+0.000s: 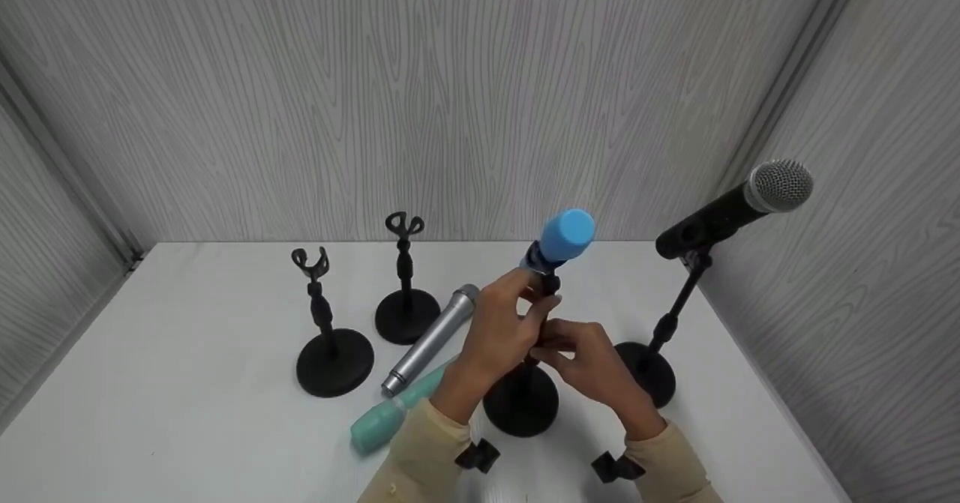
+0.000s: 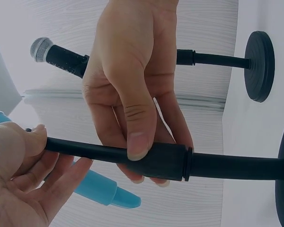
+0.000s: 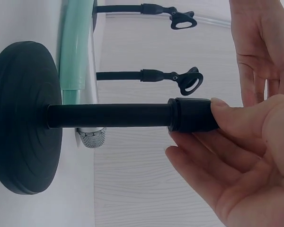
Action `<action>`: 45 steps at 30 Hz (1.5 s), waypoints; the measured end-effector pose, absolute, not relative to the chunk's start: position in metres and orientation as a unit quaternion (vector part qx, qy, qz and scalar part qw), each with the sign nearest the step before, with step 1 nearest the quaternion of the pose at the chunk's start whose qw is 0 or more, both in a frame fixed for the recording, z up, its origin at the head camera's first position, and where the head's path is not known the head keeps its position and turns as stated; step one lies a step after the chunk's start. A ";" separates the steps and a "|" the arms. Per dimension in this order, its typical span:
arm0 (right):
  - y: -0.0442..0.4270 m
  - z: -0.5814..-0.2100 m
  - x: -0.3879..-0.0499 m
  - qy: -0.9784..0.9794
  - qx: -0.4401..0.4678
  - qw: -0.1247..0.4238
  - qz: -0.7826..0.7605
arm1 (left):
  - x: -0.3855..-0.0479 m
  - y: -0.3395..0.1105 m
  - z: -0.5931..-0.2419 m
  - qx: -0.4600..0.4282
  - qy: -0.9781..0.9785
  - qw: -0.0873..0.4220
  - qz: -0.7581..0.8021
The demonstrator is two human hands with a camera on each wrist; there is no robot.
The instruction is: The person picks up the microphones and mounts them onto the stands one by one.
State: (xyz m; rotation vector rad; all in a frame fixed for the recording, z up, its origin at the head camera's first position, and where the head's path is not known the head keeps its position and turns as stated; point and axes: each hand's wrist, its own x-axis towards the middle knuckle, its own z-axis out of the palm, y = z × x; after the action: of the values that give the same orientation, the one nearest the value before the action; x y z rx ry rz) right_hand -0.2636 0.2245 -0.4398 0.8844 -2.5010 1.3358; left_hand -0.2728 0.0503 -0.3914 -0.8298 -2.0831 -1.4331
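Head view, blue microphone: a bright-blue, smooth, rod-shaped microphone (image 1: 568,235) sits tilted in the clip atop a black, round-based stand (image 1: 523,405), whose base is over the white tabletop (image 1: 225,383).
Head view, already mounted: a black microphone with a silver mesh head (image 1: 705,222) rests in another black stand (image 1: 667,328) at the right.
Head view, not yet mounted: a silver, metallic-looking microphone (image 1: 435,338) and a teal, smooth microphone (image 1: 379,424) lie near each other on the tabletop; two slim black stands (image 1: 321,312) nearby have bare clips. By count, half the mounting seems done.
Left wrist view, left hand: the fingers of the left hand (image 2: 26,194) pinch the thin upper rod (image 2: 87,150), leaving no gap.
Right wrist view, right hand: the fingers of the right hand (image 3: 246,156) close on the black collar (image 3: 196,115); adjusting this stand looks unfinished.
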 end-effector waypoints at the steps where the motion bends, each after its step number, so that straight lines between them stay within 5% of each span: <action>1: 0.224 -0.440 -0.263 -0.839 0.294 0.095 0.448 | -0.273 0.050 -0.391 -0.304 -0.760 0.238 -0.523; 11: 0.220 -0.439 -0.263 -0.845 0.273 0.139 0.439 | -0.272 0.051 -0.391 -0.304 -0.760 0.238 -0.522; 32: 0.226 -0.440 -0.263 -0.847 0.287 0.050 0.444 | -0.272 0.051 -0.391 -0.299 -0.761 0.229 -0.529; 45: 0.218 -0.442 -0.262 -0.846 0.267 0.133 0.442 | -0.271 0.052 -0.392 -0.299 -0.763 0.232 -0.524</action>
State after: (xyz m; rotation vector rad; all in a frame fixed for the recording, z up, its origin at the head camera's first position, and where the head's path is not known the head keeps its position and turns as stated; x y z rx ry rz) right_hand -0.2622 0.2183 -0.4417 0.7729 -2.4540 1.2806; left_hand -0.2707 0.0521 -0.3918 -0.8231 -2.0984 -1.4391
